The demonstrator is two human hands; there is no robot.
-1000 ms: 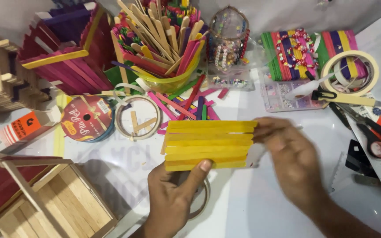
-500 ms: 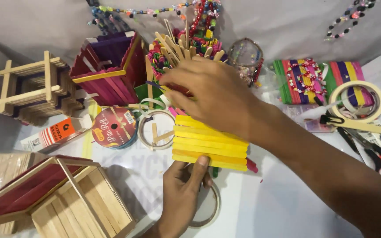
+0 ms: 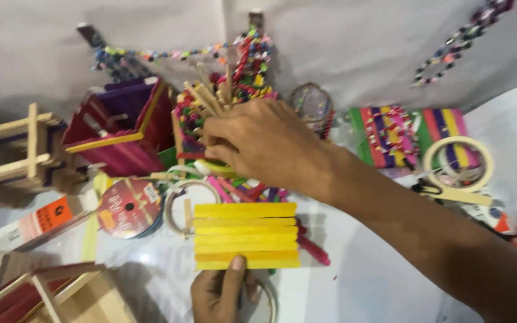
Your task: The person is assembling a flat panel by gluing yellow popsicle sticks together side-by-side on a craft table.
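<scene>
Left hand (image 3: pixel 219 293) at the bottom edge of the view, thumb pressed on the lower rim of a yellow stick panel (image 3: pixel 246 235), fingers tucked beneath and out of sight, so clamped on the panel from its near side; panel flat over the white table (image 3: pixel 378 281), built of yellow craft sticks laid side by side, just in front of a scatter of loose pink and purple sticks (image 3: pixel 252 192); right hand (image 3: pixel 258 143) stretched forward across the panel and well above it, fingers curled together into a bunch of plain and coloured craft sticks (image 3: pixel 210 98) standing upright in a holder; whether clamped on one stick or only touching several, cannot tell, fingertips being hidden. Just left of the panel, a thin ring (image 3: pixel 184 206) and a red ribbon spool (image 3: pixel 128 208), touching or nearly so; further left, a purple and pink stick box (image 3: pixel 121 128) and an open frame of plain wooden sticks (image 3: pixel 16 152); at lower left, a corner of a wooden stick house (image 3: pixel 49 293); to the right of the forearm, striped stick mats (image 3: pixel 390 134) and a roll of pale tape (image 3: pixel 457 162); along the back wall, strings of coloured beads (image 3: pixel 151 57).
</scene>
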